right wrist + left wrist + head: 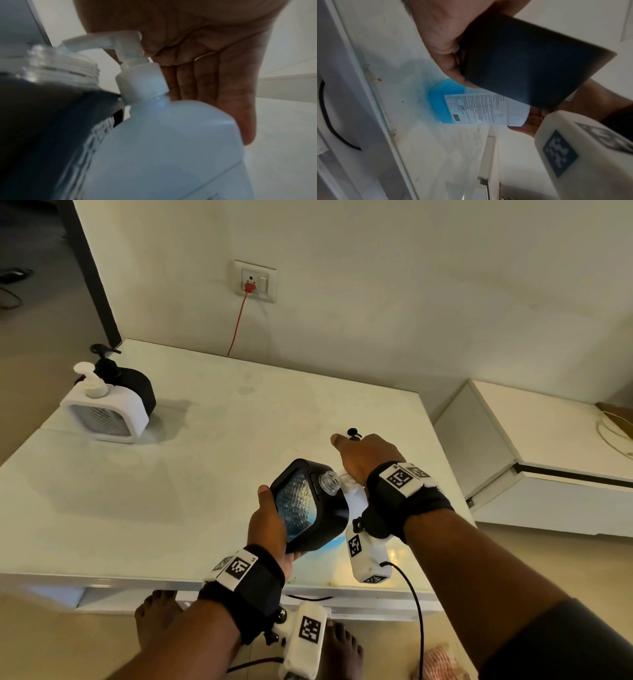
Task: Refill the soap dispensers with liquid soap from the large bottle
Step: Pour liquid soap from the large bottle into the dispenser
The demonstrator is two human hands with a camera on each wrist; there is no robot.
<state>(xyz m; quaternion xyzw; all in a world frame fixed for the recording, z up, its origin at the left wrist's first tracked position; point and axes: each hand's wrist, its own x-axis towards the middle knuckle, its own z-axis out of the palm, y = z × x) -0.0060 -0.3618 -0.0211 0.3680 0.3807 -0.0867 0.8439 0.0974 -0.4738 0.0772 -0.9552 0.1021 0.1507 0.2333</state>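
My left hand (270, 522) grips a black square dispenser (308, 501) with a clear patterned window and holds it tilted above the table. Its open clear threaded neck (330, 481) sits just under the white pump spout (346, 478) of the large bottle. The large white bottle (171, 148) stands on the table, with blue liquid low inside it and a printed label (479, 108). My right hand (366, 457) rests its palm on the pump head (130, 44). Its fingers (205, 83) hang straight behind the bottle. In the head view my right wrist hides most of the bottle.
A white dispenser (102, 412) and a black one (133, 385) stand at the table's (205, 457) back left. A loose black pump (352, 433) lies just beyond my right hand. A red cable (239, 316) runs to the wall socket. A white cabinet (548, 446) stands at the right.
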